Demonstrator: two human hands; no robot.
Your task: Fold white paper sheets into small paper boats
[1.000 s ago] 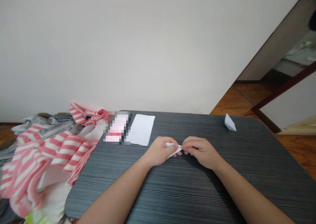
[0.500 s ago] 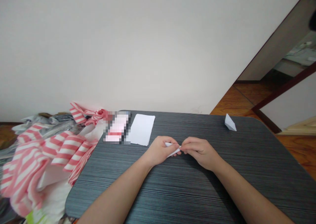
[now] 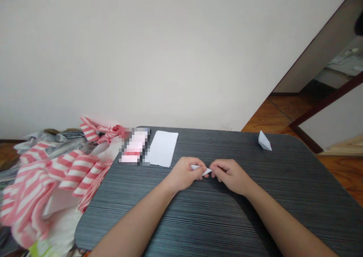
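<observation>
A small folded piece of white paper (image 3: 202, 169) is pinched between my two hands, above the middle of the dark grey table (image 3: 198, 219). My left hand (image 3: 184, 174) holds its wider end, and my right hand (image 3: 229, 175) pinches its pointed tip with the fingertips. Part of the paper is hidden by my fingers. Beyond my hands, a stack of white paper sheets (image 3: 162, 148) lies flat on the table. A folded white paper shape (image 3: 264, 141) sits near the far right edge.
A blurred, pixelated pink and white item (image 3: 134, 146) lies next to the sheets. A heap of pink-and-white striped cloth (image 3: 56, 181) spills along the table's left edge. A wooden floor (image 3: 272, 115) shows past the right edge, and a pale wall stands behind the table.
My hands have drawn slightly apart, with the right hand a little further right. Less of the folded paper now shows, and it stays held between them.
</observation>
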